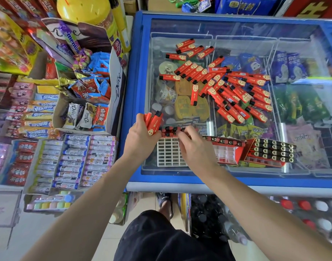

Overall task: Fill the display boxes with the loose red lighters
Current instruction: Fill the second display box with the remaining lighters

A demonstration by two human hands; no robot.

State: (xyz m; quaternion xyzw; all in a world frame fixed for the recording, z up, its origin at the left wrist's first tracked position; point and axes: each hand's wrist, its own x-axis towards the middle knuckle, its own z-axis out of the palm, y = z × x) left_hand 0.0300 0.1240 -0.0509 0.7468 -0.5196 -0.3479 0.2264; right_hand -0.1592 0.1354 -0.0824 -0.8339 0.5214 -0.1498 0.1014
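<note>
Left hand, centre frame, fingers curled round a small bundle of red lighters, black tops pointing up. Right hand just beside it, fingers bent down onto the far row of lighters standing in the white gridded display box; whether it pinches one, cannot tell. Most grid cells bare. Loose red lighters heaped across the freezer's glass lid, upper centre to right. Two more display boxes right of the hands: one part-filled, one nearly full, lower rows open. Candy shelves left of frame.
</note>
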